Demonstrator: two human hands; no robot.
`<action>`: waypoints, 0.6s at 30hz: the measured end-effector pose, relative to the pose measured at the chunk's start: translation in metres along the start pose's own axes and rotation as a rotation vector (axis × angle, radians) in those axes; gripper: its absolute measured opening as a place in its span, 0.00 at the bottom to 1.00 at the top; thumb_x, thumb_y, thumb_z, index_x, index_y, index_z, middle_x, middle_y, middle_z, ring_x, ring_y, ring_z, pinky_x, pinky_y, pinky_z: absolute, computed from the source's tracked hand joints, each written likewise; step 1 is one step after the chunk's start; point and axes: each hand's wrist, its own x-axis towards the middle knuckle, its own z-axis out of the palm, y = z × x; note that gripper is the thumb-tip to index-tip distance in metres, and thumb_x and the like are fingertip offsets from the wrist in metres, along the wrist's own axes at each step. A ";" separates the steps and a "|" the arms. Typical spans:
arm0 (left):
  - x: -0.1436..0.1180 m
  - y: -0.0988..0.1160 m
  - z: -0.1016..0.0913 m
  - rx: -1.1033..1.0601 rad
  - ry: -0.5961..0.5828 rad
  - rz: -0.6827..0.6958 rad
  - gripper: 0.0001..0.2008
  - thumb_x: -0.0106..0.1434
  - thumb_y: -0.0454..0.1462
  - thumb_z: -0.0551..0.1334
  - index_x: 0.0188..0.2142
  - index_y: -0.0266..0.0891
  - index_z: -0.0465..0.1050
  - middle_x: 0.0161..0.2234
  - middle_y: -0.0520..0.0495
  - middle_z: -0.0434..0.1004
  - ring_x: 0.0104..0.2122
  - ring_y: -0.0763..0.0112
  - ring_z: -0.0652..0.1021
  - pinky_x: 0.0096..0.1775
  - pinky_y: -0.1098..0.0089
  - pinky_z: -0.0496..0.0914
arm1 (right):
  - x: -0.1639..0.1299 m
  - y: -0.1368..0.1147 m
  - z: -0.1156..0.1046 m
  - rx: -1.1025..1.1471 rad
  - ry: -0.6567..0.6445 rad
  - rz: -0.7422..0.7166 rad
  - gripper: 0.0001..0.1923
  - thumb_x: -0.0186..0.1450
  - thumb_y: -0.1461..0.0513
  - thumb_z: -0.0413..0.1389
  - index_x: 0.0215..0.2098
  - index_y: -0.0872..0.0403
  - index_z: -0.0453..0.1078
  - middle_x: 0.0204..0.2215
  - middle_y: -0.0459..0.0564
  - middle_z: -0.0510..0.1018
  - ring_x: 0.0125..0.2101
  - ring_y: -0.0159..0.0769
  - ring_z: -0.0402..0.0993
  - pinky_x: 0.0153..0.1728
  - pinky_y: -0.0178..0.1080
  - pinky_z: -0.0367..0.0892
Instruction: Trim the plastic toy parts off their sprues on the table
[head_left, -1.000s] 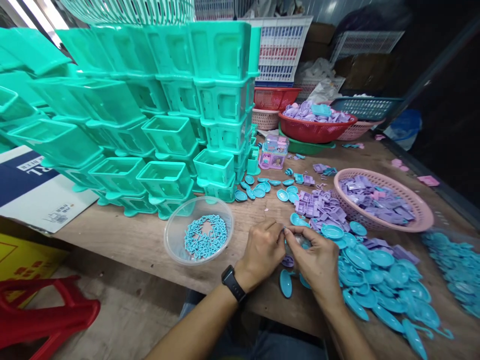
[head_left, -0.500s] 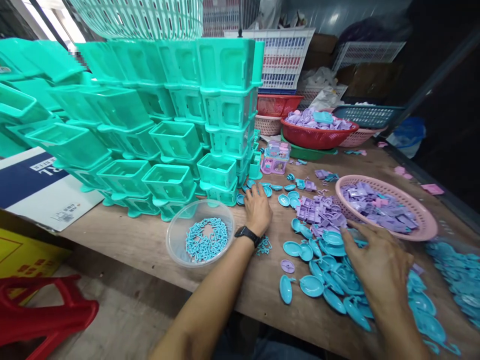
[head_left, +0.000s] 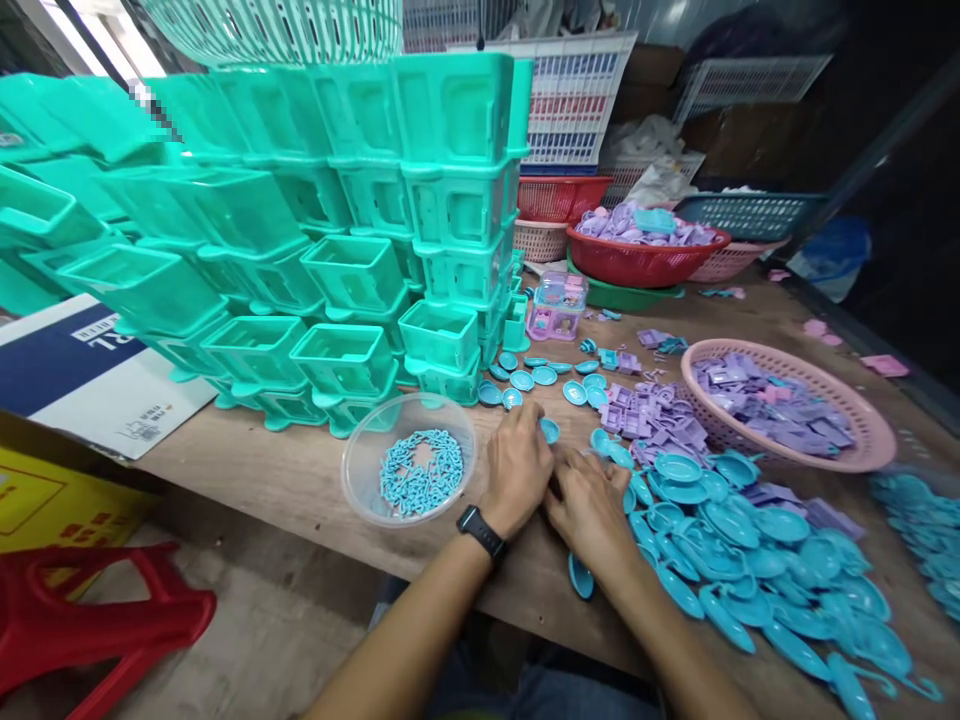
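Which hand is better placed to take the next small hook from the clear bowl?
Probably the left hand: it lies right beside the clear bowl, while the right hand is further away, next to the blue pans.

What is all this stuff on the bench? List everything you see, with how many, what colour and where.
teal tubs: dozens, teal, stacked at back left
clear bowl: one, holds small blue clips, left of the hands
blue dish parts: a large heap, blue, right of the hands
purple parts: a pile, purple, beyond the hands
pink basket: one, holds purple parts, right
red basket: one, holds purple parts, back
red stool: one, on the floor at left
left hand: wears a black watch, fingers curled, meets the other hand
right hand: beside the blue heap
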 end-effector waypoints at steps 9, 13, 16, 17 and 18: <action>-0.026 0.003 0.001 -0.780 0.030 -0.371 0.07 0.60 0.29 0.66 0.39 0.33 0.80 0.35 0.42 0.85 0.33 0.65 0.83 0.37 0.69 0.76 | -0.013 0.011 -0.040 0.351 0.245 0.219 0.14 0.72 0.51 0.51 0.37 0.50 0.72 0.29 0.48 0.82 0.27 0.39 0.77 0.29 0.38 0.62; -0.032 0.013 0.000 -0.808 0.069 -0.320 0.06 0.58 0.29 0.67 0.36 0.34 0.82 0.33 0.44 0.86 0.32 0.65 0.83 0.36 0.69 0.76 | -0.012 0.003 -0.045 0.407 0.311 0.211 0.15 0.71 0.51 0.51 0.36 0.51 0.73 0.29 0.48 0.82 0.27 0.37 0.77 0.29 0.37 0.66; -0.036 0.016 -0.002 -0.729 0.113 -0.220 0.07 0.57 0.28 0.67 0.35 0.36 0.82 0.33 0.45 0.86 0.33 0.65 0.84 0.38 0.69 0.76 | -0.009 0.000 -0.042 0.386 0.345 0.191 0.14 0.72 0.53 0.51 0.36 0.51 0.73 0.31 0.49 0.82 0.28 0.36 0.77 0.30 0.36 0.67; -0.036 0.016 -0.002 -0.700 0.122 -0.191 0.07 0.57 0.28 0.67 0.34 0.36 0.82 0.33 0.45 0.86 0.33 0.66 0.83 0.38 0.69 0.76 | -0.008 0.000 -0.040 0.378 0.348 0.184 0.14 0.72 0.53 0.51 0.36 0.51 0.72 0.31 0.49 0.82 0.28 0.36 0.77 0.30 0.36 0.67; -0.037 0.016 -0.002 -0.674 0.131 -0.168 0.07 0.57 0.28 0.67 0.34 0.37 0.82 0.33 0.46 0.86 0.33 0.66 0.83 0.38 0.69 0.76 | -0.008 0.001 -0.039 0.371 0.350 0.177 0.14 0.72 0.53 0.51 0.36 0.51 0.72 0.31 0.49 0.82 0.28 0.36 0.77 0.30 0.36 0.68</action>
